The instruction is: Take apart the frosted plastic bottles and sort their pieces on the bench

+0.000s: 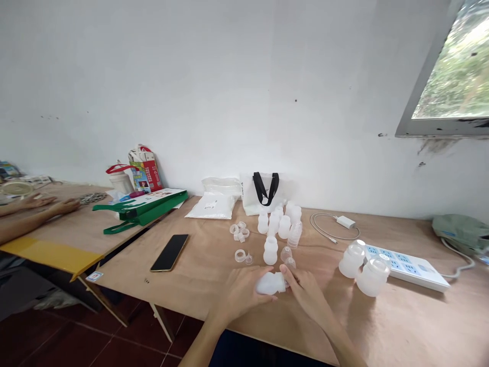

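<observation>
A frosted white baby bottle lies sideways just above the table's front part, its neck end turned right. My left hand is wrapped round the bottle's body. My right hand closes its thumb and fingers on the neck end; whether a small part sits between them is hidden. Just beyond my hands stands another frosted bottle. Clear domed caps lie to its right. To its left are a loose ring and a clear nipple. Several more rings are heaped farther back.
Several frosted bottles stand near a white bag with black handles. Two capped bottles stand beside a power strip at right. A phone, a plastic package and a green bag lie leftward. Another person's hands rest at far left.
</observation>
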The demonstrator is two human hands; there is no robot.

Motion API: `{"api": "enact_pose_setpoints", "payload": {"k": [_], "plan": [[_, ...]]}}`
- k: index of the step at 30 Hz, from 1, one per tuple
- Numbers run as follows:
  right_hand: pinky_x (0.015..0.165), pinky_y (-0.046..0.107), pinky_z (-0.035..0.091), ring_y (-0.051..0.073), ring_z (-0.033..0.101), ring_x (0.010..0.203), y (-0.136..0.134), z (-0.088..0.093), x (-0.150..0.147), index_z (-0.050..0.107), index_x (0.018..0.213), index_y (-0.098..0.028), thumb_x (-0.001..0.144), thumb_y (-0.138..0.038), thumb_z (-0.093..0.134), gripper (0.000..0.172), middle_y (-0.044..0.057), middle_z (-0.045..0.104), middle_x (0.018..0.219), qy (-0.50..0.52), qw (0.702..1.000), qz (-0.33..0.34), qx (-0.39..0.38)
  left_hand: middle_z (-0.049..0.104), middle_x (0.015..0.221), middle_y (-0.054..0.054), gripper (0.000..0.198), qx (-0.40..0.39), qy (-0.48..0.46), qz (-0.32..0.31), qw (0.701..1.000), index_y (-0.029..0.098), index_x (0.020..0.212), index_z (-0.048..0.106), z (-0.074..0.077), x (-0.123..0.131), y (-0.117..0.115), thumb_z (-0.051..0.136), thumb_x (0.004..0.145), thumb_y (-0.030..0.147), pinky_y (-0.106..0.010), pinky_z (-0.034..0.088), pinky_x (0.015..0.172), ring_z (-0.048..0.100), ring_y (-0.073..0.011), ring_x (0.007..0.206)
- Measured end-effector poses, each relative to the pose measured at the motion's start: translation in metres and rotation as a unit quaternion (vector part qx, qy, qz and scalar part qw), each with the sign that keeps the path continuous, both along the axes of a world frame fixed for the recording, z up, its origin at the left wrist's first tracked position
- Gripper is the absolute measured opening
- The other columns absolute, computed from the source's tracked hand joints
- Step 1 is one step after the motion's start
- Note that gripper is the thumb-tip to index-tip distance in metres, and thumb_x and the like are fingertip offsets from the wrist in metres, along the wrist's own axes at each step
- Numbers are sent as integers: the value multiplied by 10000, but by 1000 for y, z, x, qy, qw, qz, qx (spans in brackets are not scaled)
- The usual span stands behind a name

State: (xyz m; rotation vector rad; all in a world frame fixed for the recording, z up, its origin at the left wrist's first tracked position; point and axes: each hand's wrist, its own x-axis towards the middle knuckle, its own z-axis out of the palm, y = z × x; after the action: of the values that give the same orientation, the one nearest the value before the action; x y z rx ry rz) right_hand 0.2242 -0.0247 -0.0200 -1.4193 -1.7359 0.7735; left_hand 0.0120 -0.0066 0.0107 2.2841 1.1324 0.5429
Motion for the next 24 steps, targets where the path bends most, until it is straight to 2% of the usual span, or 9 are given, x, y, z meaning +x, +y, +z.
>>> {"api": "enact_pose_setpoints", "payload": {"k": [2,4,7,9,11,14,17,20,24], "plan": [[843,343,511,238,655,959,-5,8,4,662,1194,-264,924,-616,532,462,62,717,1077,18,995,96,6,725,1202,-16,551,-2,-9,-1,1000,324,1327,621,4,-3,0,699,817,515,-316,486,887,656,-277,1068],[921,351,502,252,611,1128,-10,14,6,561,1359,-315,862,-600,641,579,62,639,1307,37,986,165,4,741,1153,-7,507,-9,-18,-14,1000,317,1291,648,7,-6,1,692,826,513,-298,485,851,667,-259,1019],[772,315,516,226,668,891,-11,11,-4,690,1143,-259,915,-629,536,461,49,727,962,57,992,110,-25,749,1114,-10,517,-7,-24,-21,999,301,1250,677,6,-9,3,733,790,529,-284,475,823,671,-251,988],[619,302,465,197,610,611,-8,2,-14,700,741,-222,962,-669,372,597,21,615,592,39,998,25,-48,749,1108,-22,554,6,-13,-2,1000,295,1240,683,4,-10,3,760,754,548,-287,468,814,670,-262,987],[590,308,434,188,563,533,-4,-5,-19,610,566,-229,981,-675,271,696,16,536,496,15,999,-18,-45,754,1066,-22,550,12,1,14,1000,296,1211,695,4,-11,3,770,735,563,-284,459,786,673,-262,951],[687,306,493,208,645,727,-4,-7,-14,715,986,-253,952,-654,424,497,29,702,788,16,999,40,-9,752,973,-6,493,-12,-12,2,1000,280,1159,711,8,-13,2,736,770,580,-264,438,722,665,-226,857],[842,334,528,225,653,983,-7,-3,-3,550,1372,-316,900,-598,584,551,52,696,1178,24,994,107,11,736,916,-6,490,-33,-36,-3,999,243,1111,723,12,-16,2,700,793,614,-253,412,676,643,-206,817],[894,360,531,246,640,1093,-8,-2,-1,563,1370,-317,921,-571,566,516,66,665,1274,50,992,116,-3,713,849,-6,504,-24,-19,3,1000,217,1012,741,13,-19,4,708,760,652,-256,381,655,624,-202,783],[838,342,540,245,681,996,-3,-8,-7,609,1297,-289,891,-587,605,504,53,724,1124,72,988,127,-40,701,795,-7,494,-18,13,2,1000,207,932,733,6,-20,5,707,752,667,-261,372,643,615,-201,731]]}}
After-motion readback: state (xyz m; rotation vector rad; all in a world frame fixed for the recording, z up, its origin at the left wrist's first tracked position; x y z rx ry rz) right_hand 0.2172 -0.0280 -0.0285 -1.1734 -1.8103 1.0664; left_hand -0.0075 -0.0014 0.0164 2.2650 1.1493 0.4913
